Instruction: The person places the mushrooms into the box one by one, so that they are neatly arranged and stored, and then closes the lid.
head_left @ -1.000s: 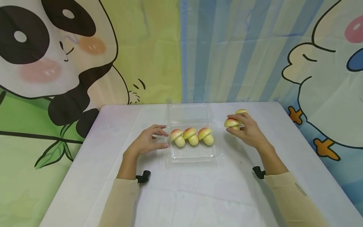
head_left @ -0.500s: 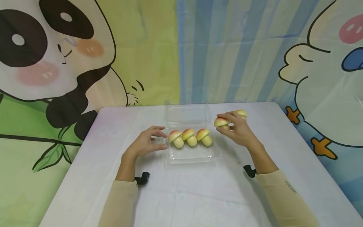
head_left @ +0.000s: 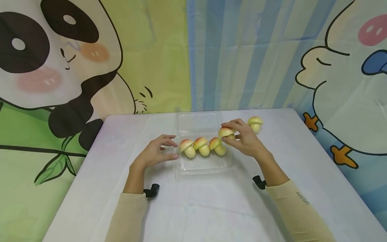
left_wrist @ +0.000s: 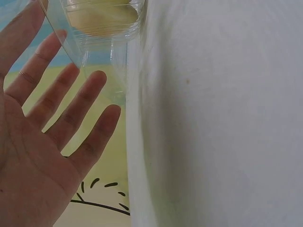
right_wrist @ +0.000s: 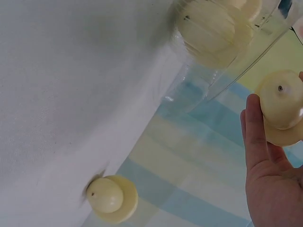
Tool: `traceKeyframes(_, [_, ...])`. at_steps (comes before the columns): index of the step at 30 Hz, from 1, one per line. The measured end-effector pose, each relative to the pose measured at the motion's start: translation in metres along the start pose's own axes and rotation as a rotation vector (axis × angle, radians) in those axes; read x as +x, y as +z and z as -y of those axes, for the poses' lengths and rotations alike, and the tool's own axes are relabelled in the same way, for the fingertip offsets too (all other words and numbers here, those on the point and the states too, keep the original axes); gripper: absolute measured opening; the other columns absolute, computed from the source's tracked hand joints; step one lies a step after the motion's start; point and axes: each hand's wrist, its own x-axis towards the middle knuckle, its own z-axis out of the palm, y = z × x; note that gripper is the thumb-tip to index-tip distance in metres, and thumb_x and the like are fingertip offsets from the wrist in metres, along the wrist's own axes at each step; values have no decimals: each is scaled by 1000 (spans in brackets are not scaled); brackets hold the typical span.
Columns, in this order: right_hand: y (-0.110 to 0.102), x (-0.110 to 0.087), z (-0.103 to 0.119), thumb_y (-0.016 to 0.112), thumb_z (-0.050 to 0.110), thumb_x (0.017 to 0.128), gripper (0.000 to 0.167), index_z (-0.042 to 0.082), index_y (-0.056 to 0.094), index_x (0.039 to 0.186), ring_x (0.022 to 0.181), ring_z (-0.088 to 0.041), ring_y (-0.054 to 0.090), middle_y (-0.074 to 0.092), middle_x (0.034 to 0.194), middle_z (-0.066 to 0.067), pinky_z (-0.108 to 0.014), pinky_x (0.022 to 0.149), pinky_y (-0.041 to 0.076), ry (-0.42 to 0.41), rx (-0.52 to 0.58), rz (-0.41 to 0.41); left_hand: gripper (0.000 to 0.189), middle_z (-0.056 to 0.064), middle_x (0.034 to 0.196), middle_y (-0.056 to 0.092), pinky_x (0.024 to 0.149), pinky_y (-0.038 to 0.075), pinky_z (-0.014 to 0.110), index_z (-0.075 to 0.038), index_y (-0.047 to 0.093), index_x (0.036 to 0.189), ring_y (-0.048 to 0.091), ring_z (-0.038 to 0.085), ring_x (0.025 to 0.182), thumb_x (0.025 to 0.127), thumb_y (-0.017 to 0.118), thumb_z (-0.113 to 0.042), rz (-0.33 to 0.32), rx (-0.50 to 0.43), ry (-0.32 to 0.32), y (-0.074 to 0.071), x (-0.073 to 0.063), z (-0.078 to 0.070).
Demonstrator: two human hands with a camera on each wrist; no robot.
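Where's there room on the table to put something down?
The table is bare in front of the clear box, between the sleeves, and past the left grip toward the back corner. It's crowded in the box, with three mushrooms, and around the right grip, which holds a fourth mushroom, with a fifth mushroom beyond.

A white table [head_left: 205, 208] widens toward six o'clock. Behind it stands a printed backdrop [head_left: 169, 77]: a panda [head_left: 60, 60] near ten o'clock, yellow-green panel [head_left: 151, 50] at eleven, blue stripes [head_left: 214, 50] around one, white cartoon creature [head_left: 350, 90] toward three.
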Motion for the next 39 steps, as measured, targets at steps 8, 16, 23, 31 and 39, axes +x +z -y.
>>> traceKeyframes(8, [4,2,6,77,22,94,47,20,62,139,113,-20,58,56,132,-4,-41,80,63,-37,3,16,50,3,157,47,107,50,52,-10,70,120,59,23,127,82,89,-37,6,-6,3,2,1,-1])
traceKeyframes(16, [9,2,9,76,26,95,46,21,62,139,116,-21,59,55,132,-3,-41,79,63,-45,9,37,49,3,156,48,107,50,52,-11,70,119,59,23,127,82,89,-36,2,0,10,4,3,0])
traceKeyframes(23, [12,3,12,76,25,96,46,21,62,139,117,-21,58,55,132,-3,-42,81,63,-54,23,43,48,3,156,48,107,50,52,-11,70,120,60,22,127,82,88,-36,6,12,19,2,5,-2])
traceKeyframes(31, [24,12,19,76,26,95,49,23,60,142,122,-19,57,53,136,-1,-40,86,62,-62,83,66,47,3,155,49,108,49,52,-14,71,119,59,23,128,81,89,-35,-12,3,8,-3,1,-2])
traceKeyframes(39, [35,13,25,76,27,96,52,22,58,144,121,-17,56,53,136,0,-40,87,61,-61,112,107,50,3,157,48,107,49,52,-11,70,119,59,23,127,82,89,-38,1,-7,4,-1,-1,-1])
